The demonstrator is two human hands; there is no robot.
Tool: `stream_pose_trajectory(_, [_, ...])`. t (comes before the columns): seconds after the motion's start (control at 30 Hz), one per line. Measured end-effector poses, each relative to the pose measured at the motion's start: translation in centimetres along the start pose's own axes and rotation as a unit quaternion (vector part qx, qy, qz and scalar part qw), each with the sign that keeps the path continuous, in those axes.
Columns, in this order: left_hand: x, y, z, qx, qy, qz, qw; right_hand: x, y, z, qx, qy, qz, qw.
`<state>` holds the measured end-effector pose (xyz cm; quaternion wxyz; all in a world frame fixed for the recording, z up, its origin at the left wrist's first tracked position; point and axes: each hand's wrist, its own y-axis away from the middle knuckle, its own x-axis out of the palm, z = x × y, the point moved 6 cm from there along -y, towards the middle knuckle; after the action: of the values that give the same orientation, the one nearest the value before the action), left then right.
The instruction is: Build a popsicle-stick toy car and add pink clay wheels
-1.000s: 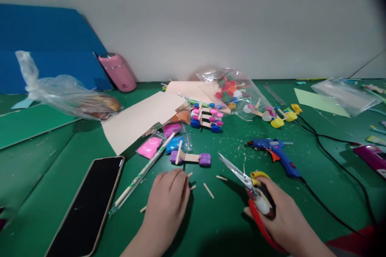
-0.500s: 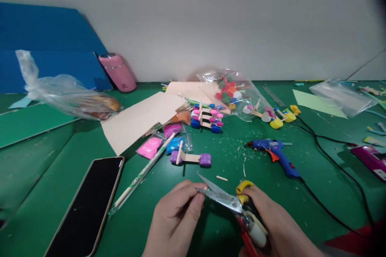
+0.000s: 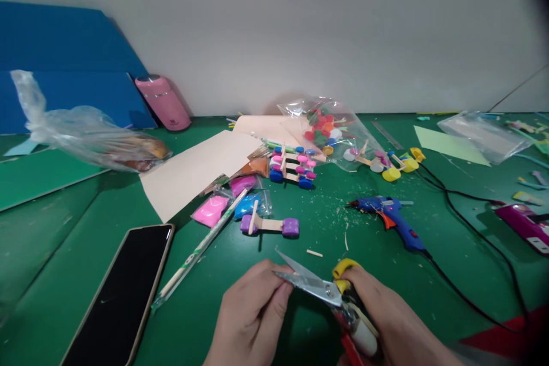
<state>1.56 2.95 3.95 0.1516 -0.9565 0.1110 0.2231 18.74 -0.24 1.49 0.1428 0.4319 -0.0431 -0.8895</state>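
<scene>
My right hand (image 3: 380, 309) is wrapped round scissors (image 3: 313, 286) with a yellow handle, their blades parted and pointing left. Below the pivot, a red and white part shows by the same hand; I cannot make out what it is. My left hand (image 3: 257, 309) is closed in a pinch at the blades, its fingertips on something small and pale that is mostly hidden. Just beyond the hands lies a wooden stick piece with purple clay ends (image 3: 269, 225). A short wooden offcut (image 3: 314, 253) rests near the scissor tips.
A blue glue gun (image 3: 390, 214) with a black cord lies to the right, a phone (image 3: 118, 297) to the left. Behind are clay packets (image 3: 211, 210), more stick pieces (image 3: 292, 168), a plastic bag (image 3: 330, 126) and a pink bottle (image 3: 165, 103).
The view has shifted very slightly. Both hands and the scissors keep nearly the same pose, the blades still parted at the left fingertips.
</scene>
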Motion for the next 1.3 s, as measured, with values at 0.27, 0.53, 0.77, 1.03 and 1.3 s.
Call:
stream_pose_trajectory(0.27, [0.5,-0.4,-0.7,0.058,-0.035,0.053,0.996,0.2,0.2,-0.1,0.036,0.029,0.038,0.998])
stream_pose_trajectory(0.53, [1.1,-0.5,-1.3,0.066,-0.013,0.045,0.997,0.9,1.0,-0.9,0.039,0.031,0.012,0.999])
stream_pose_trajectory(0.77, [-0.2,-0.4,0.1,0.028,-0.059,0.036,0.997,-1.3,-0.1,-6.5,0.137,0.111,-0.086,0.981])
stream_pose_trajectory(1.03, [-2.1,-0.5,5.7,0.053,-0.352,0.002,0.935,-3.7,0.0,-10.0,0.052,0.258,-0.167,0.950])
stream_pose_trajectory(1.3, [-0.9,-0.9,8.1,0.068,-0.451,0.019,0.890,0.1,-2.1,-1.4,-0.088,0.133,-0.130,0.979])
